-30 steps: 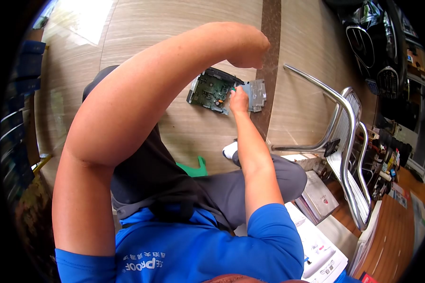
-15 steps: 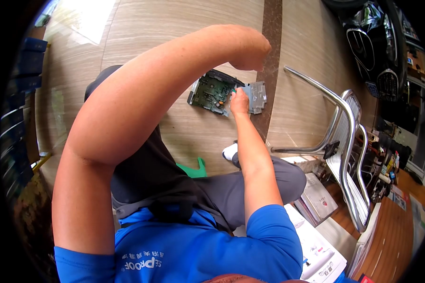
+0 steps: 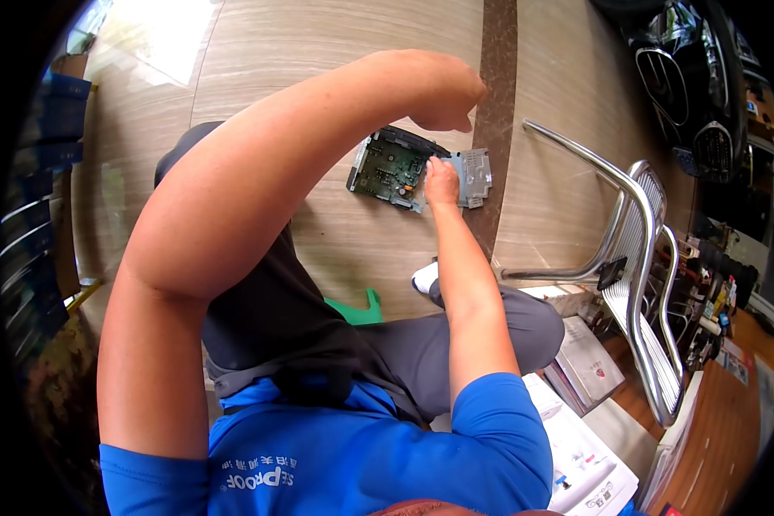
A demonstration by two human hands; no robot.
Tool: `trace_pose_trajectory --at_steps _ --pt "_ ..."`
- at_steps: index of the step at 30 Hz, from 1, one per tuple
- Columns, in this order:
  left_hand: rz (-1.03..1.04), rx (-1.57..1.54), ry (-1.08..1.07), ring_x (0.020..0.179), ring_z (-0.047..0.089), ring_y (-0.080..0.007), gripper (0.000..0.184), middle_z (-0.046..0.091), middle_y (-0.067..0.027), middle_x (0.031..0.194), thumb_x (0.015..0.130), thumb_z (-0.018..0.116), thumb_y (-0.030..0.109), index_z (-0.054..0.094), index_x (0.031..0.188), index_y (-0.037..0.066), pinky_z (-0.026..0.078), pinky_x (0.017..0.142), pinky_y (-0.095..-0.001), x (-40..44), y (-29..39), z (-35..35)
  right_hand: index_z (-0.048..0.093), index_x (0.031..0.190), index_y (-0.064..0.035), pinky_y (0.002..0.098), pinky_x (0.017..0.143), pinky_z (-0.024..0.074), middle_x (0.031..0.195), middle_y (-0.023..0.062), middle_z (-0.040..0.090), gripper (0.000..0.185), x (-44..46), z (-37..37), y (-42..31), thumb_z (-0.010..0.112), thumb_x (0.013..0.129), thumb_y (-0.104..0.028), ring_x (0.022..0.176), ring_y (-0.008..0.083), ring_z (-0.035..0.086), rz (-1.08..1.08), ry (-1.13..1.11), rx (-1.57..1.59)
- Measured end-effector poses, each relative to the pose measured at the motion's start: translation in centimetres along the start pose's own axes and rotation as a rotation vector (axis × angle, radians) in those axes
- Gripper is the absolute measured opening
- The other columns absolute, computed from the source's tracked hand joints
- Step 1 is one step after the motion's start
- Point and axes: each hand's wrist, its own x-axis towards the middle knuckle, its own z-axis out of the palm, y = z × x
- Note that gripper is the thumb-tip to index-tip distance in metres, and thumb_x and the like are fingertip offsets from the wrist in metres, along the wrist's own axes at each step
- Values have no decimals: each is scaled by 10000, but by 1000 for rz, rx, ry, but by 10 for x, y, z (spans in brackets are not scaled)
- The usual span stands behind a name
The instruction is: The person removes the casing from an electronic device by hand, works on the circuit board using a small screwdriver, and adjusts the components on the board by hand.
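Observation:
A green circuit board [image 3: 389, 165] in an opened electronic unit lies on the tiled floor. A dark strip [image 3: 408, 136] runs along its far edge, and a silvery metal plate [image 3: 475, 176] extends from its right side. My right hand [image 3: 441, 182] is at the board's right edge with its fingers drawn together. Whatever is between them is too small to make out. Above the unit, my left hand [image 3: 449, 93] reaches across from the left, bent at the wrist. Its fingers are hidden from this angle, so their grip does not show.
A chrome-framed chair [image 3: 636, 258] stands to the right. A green object [image 3: 361, 311] lies on the floor near my legs. Books [image 3: 589, 365] and a white printed box [image 3: 585, 456] are at the lower right. Blue containers [image 3: 56, 129] line the left side.
My hands stay around the unit with only slight shifts. A bit of green seen at my right fingertips before no longer shows. The whole view has drifted a little.

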Motion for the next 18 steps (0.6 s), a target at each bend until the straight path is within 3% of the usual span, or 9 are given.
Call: trace_pose_trajectory --at_steps 1,3,7,9,16,18 --pt "0 2 -2 902 671 -357 283 701 -177 947 898 632 247 703 1011 -3 533 764 -462 1 2 -1 682 1032 -79 456 790 507 911 186 655 182 0 1 1 603 903 -182 879 373 625 1 1 2" --pt "-50 29 -142 1103 610 -345 521 661 -176 1154 884 640 269 523 1346 58 485 942 -431 2 6 -5 683 1025 -78 458 784 508 906 187 649 179 1 2 1 603 902 -180 877 378 623 -35 -11 5" --pt "-54 38 -162 1106 608 -346 518 659 -178 1158 882 639 267 526 1339 53 485 944 -433 3 7 -4 683 1029 -82 460 786 510 917 189 643 180 6 -5 -4 603 899 -176 880 381 623 -25 -81 -38" --pt "11 19 -31 987 656 -352 316 696 -173 1021 911 627 277 696 1032 -6 528 821 -466 4 3 5 679 1003 -75 464 792 512 935 189 638 162 7 -6 -7 603 897 -171 886 383 623 -27 -154 -122" --pt "8 34 -32 994 656 -349 323 697 -170 1032 910 628 282 696 1051 -1 526 824 -468 5 0 7 663 973 -70 464 802 518 967 189 645 137 6 -5 -10 615 887 -166 905 390 630 -50 -79 -59" --pt "6 32 -55 992 657 -351 325 698 -169 1032 907 632 287 700 1050 3 526 826 -467 4 1 5 674 1006 -83 454 807 518 971 186 654 157 5 -9 -15 627 875 -154 921 382 633 64 -75 -51"
